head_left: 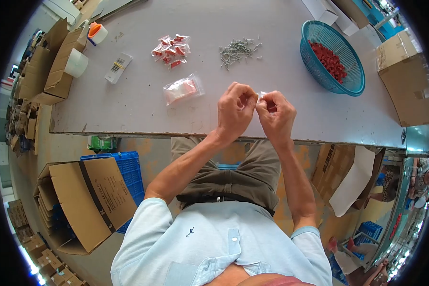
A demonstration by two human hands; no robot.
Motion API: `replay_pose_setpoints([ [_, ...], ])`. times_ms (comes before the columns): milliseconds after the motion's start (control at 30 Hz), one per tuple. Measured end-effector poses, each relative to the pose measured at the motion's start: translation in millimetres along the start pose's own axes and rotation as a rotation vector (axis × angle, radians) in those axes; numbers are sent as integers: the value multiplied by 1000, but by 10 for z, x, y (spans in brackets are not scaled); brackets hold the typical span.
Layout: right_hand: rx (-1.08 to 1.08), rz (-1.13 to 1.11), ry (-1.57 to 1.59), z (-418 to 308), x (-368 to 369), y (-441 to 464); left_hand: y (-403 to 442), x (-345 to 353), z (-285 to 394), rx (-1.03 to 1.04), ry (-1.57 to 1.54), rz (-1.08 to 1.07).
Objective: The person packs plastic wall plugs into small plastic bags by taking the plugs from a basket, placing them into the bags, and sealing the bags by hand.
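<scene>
Above the table's front edge, my left hand (236, 107) and my right hand (276, 114) are closed in pinches, close together. Between their fingertips shows a small clear plastic bag (260, 97), mostly hidden by the fingers; I cannot tell what is in it. To the left lies a larger zip bag (183, 89) with white and red contents. Behind that is a pile of small clear packets (171, 50) with red pieces inside. A heap of metal screws (237, 51) lies beyond my hands. At the right, a teal plastic basket (306, 62) holds many small red parts (329, 62).
A labelled packet (117, 68), a tape roll (76, 63) and an orange tape dispenser (97, 34) are at the table's left, beside an open carton (62, 71). Another cardboard box (403, 78) stands at the right edge. Below are a carton (105, 190) and a blue crate (131, 171).
</scene>
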State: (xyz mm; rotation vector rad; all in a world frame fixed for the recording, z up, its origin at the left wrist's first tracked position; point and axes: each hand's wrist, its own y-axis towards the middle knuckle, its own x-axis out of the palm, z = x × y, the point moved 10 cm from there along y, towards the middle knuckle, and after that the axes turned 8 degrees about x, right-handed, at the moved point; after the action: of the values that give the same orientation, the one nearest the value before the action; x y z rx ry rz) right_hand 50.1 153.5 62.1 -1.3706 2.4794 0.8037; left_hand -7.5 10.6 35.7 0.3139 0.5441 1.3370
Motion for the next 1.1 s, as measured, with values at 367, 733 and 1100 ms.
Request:
replay_pose_setpoints([
  [367,90,-66,-4,46,160,69,54,-1,-288,-257,-332,-136],
  [733,-104,-157,-73,205,203,744,280,-127,-481,-135,-143,-160],
  [1100,-232,-418,-565,440,1190,1743,302,-70,-600,-201,-192,-131],
])
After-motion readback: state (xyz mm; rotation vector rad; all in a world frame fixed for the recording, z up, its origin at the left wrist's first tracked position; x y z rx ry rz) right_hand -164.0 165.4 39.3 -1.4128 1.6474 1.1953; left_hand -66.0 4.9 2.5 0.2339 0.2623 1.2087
